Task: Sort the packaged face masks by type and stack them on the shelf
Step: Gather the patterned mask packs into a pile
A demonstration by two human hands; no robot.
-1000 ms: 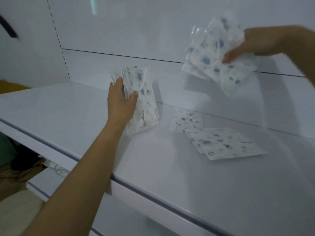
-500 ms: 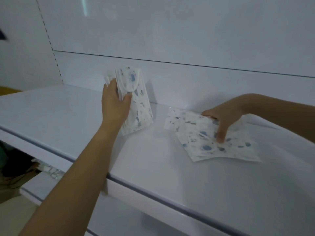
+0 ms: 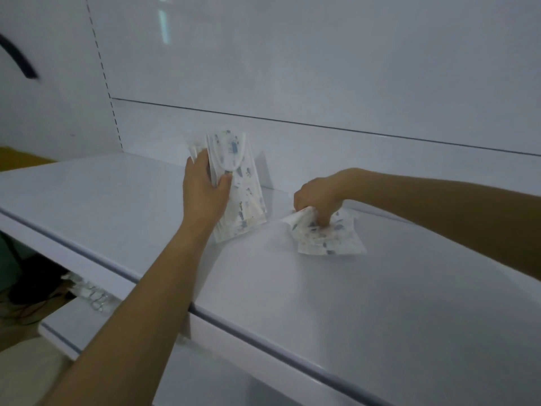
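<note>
The left grip [image 3: 205, 191], a bare hand, grasps a standing bundle [image 3: 246, 200] of packaged masks. The thumb lies on the front and the fingers go behind it. The bundle stands on its short lower edge on the shelf [image 3: 117, 206], tilted a little. To the right of the standing bundle, and near it but apart, the right grip [image 3: 317, 197] is clenched on the loose packs [image 3: 330, 238]. Its fingers curl down into them and bunch up their upper corner, while their lower part lies flat on the shelf.

The step in hand is, I think, to collect these loose packs and bring them to the bundle. To do it well, the right grip should take all the packs together without crushing them. The wrappers look thin and slippery, so one may slide out from below. It is better to tap the packs on the shelf until their edges are even, and to check that their print is the same type as the bundle's, before joining them. Beside the standing bundle there is free shelf for a second pile if the type differs.

The packs are clear plastic sleeves with a white mask inside, printed with small blue and yellowish figures. On the front pack of the bundle the white ear loops show through the sleeve. How many packs each grip has, I cannot tell.
</note>
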